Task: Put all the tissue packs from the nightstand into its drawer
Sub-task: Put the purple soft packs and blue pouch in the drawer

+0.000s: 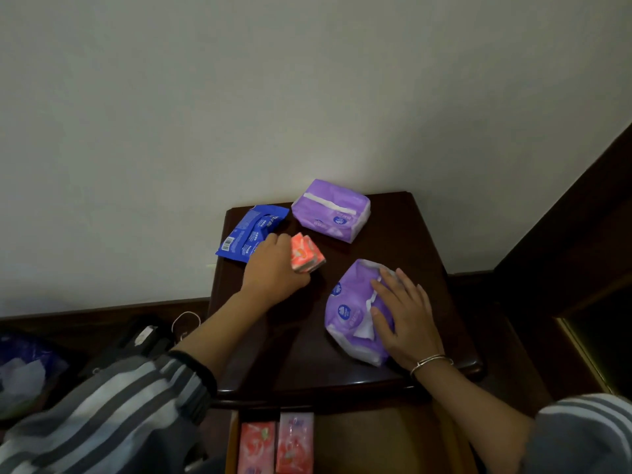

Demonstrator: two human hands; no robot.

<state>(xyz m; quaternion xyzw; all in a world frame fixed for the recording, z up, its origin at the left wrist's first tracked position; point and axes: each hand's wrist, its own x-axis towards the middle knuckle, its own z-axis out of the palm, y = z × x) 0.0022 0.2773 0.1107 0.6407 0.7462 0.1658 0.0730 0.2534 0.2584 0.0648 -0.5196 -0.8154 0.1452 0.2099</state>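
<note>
A pale wall (307,80) fills the upper view. Low at left lie a white cable (187,313) and a blue plastic bag (30,354).

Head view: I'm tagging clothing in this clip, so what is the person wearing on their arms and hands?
Both arms wear grey-and-white striped sleeves. The left sleeve ends in a dark cuff, forearm bare; the right sleeve shows only at the frame's corner. Thin silver-coloured bangles circle the right wrist. The left hand and right hand wear no gloves or visible rings.
</note>
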